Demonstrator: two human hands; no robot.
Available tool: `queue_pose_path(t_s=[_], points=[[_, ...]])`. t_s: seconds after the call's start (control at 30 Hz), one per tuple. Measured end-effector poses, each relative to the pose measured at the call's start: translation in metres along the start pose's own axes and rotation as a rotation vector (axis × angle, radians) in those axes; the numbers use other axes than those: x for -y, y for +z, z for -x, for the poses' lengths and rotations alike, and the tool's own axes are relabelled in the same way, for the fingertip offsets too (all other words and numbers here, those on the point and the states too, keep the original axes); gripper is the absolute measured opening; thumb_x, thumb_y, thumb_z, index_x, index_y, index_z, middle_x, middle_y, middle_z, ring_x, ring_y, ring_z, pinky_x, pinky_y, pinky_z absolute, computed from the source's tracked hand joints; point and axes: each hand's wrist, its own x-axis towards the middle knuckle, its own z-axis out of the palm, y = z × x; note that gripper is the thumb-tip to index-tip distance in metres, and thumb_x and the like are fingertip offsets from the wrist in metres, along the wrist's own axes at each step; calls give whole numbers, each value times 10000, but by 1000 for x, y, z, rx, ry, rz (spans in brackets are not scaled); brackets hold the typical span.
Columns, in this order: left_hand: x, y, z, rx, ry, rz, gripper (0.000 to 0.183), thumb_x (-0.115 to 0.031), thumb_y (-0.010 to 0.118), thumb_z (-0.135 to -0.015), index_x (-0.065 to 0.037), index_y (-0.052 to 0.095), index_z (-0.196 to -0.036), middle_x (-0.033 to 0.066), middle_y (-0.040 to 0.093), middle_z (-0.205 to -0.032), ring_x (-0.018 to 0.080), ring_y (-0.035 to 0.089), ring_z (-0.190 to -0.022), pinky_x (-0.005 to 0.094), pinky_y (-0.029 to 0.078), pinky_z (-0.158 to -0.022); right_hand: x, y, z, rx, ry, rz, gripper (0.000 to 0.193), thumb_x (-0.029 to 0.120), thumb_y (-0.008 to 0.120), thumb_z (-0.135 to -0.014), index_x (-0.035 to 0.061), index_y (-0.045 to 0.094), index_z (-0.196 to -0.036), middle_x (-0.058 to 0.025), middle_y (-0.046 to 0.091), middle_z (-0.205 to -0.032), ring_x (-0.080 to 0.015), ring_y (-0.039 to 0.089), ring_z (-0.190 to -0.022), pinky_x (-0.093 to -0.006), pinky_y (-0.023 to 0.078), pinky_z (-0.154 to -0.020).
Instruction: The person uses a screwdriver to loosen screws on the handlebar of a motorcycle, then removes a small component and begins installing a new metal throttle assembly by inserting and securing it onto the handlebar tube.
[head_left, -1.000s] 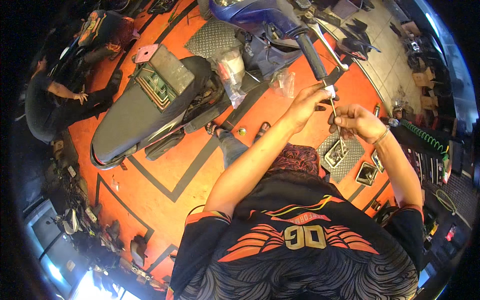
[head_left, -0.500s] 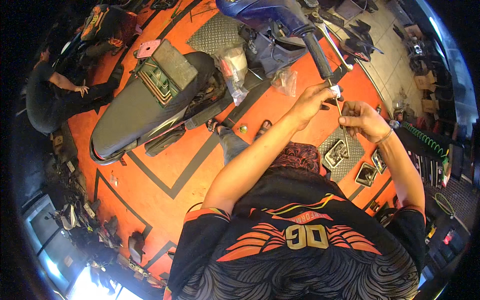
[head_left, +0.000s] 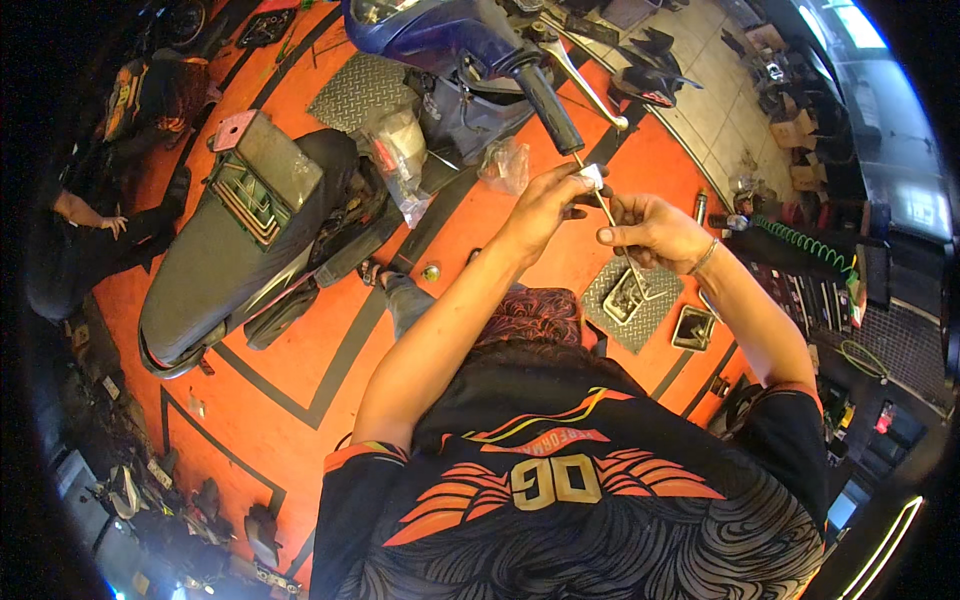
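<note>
My left hand (head_left: pixel 548 208) is closed around a small white piece (head_left: pixel 592 178) just off the end of a black handlebar grip (head_left: pixel 552 108). A long thin hex key (head_left: pixel 606 209) runs through or alongside that piece, its far end at the grip's end. My right hand (head_left: pixel 655 232) pinches the hex key lower down, between thumb and curled fingers. Below that hand the key's bent short end shows. Above the grip sticks out a silver lever (head_left: pixel 585 78), joined to a blue scooter front (head_left: pixel 430 35).
A scooter seat (head_left: pixel 215 280) at left carries an open green box (head_left: pixel 250 200) of hex keys. Plastic bags (head_left: pixel 400 165) lie on the orange floor. Metal parts trays (head_left: pixel 692 328) lie below my right hand. Another person's hand (head_left: pixel 113 225) shows at far left.
The view has shifted, so the surroundings sit further left. Both hands stay at the grip's end, holding the same white piece and hex key.
</note>
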Motion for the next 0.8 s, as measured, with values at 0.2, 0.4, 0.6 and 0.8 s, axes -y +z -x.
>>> queue_pose_path(t_s=[0.2,0.4,0.6,0.8], points=[[0,1,2,2,-12,-19,377,-259,492,-964,-47,596,-1258,39,669,-1082,147,613,-996,311,449,-866,4,-6,8,167,-4,-88,219,218,621,-959,22,608,-1056,-100,720,-957,-74,610,-606,-205,464,-516],[6,-1,2,-12,17,53,398,-327,540,-929,-62,615,-1216,50,679,-1066,138,606,-989,322,430,-853,-3,3,2,36,39,-148,211,222,731,-883,49,627,-945,33,538,-681,-36,391,-455,-207,291,-406],[2,3,0,-35,4,14,384,-313,543,-930,-59,619,-1208,44,683,-1064,136,612,-968,319,438,-851,-1,-2,6,71,-8,-60,234,239,685,-923,24,620,-989,16,550,-649,-54,504,-482,-206,363,-416],[4,0,1,-6,0,22,368,-249,498,-949,-54,610,-1240,40,669,-1092,141,606,-994,303,444,-851,11,8,10,41,87,-102,291,264,710,-903,21,601,-1019,19,564,-656,-53,489,-452,-199,347,-393]])
